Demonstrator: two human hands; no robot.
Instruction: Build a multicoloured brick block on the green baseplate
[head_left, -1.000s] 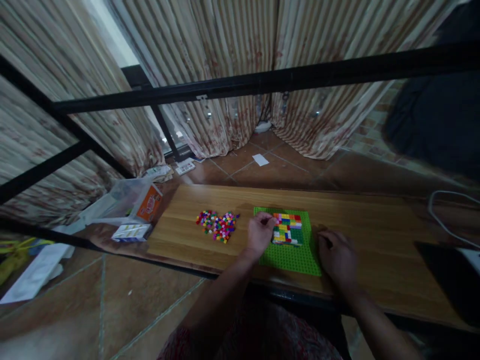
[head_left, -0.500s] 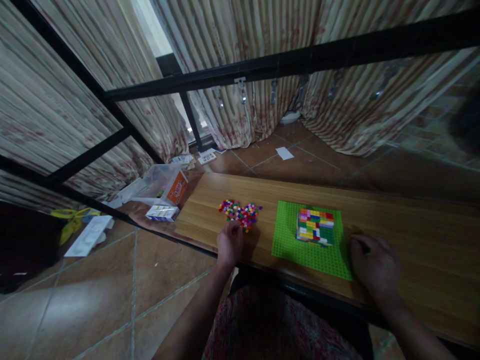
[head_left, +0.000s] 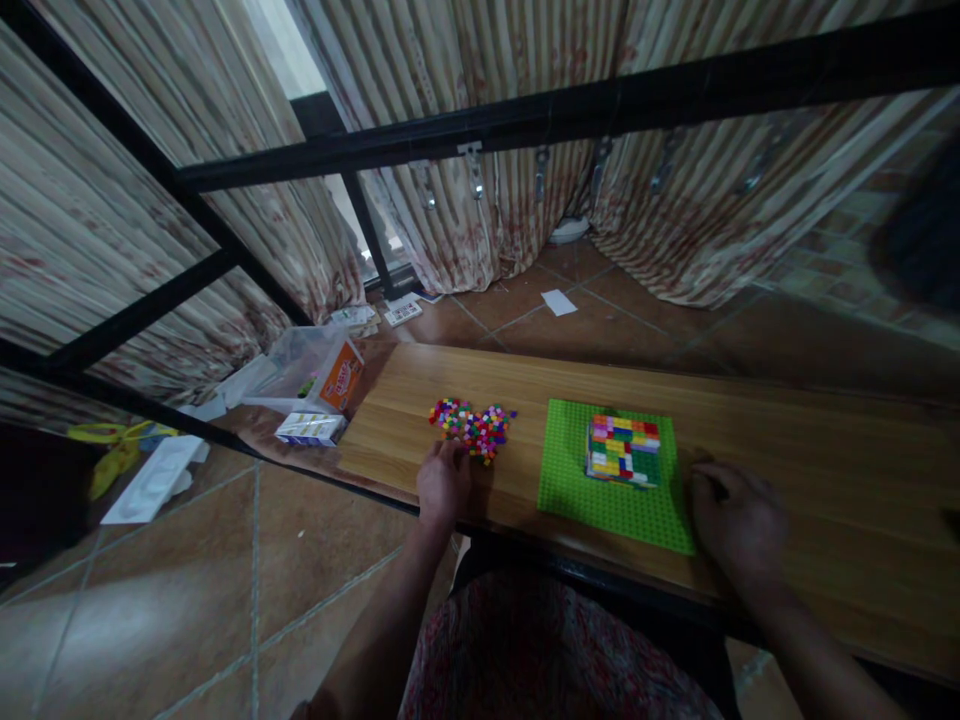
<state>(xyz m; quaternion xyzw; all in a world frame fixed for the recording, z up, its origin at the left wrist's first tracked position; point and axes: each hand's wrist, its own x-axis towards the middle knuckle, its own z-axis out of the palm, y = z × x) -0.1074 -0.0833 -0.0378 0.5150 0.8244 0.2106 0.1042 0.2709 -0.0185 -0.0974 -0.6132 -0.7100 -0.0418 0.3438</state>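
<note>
A loose pile of tiny coloured toy bricks [head_left: 478, 428] lies on the wooden table. My left hand [head_left: 442, 487] is at the near edge of this pile, its fingertips pinched together over the bricks; whatever is between them is hidden. To the right lies a green studded baseplate [head_left: 562, 470], bearing a low block of multicoloured bricks [head_left: 622, 450] with white, yellow, red and green pieces on top. Just beyond the baseplate's right edge, my right hand [head_left: 739, 520] rests on the table with its fingers curled in, and I see nothing held in it.
Left of the wooden table [head_left: 825, 480] are a clear plastic bin [head_left: 300, 365] with an orange label and a small white-and-blue box [head_left: 311, 429]. A white tray [head_left: 154, 482] lies on the tiled floor. A black metal rail [head_left: 525, 120] crosses before the curtains.
The whole view has shifted slightly, moving everything a little to the left. My left hand stays at the pile with its fingers pinched, and my right hand stays beside the baseplate.
</note>
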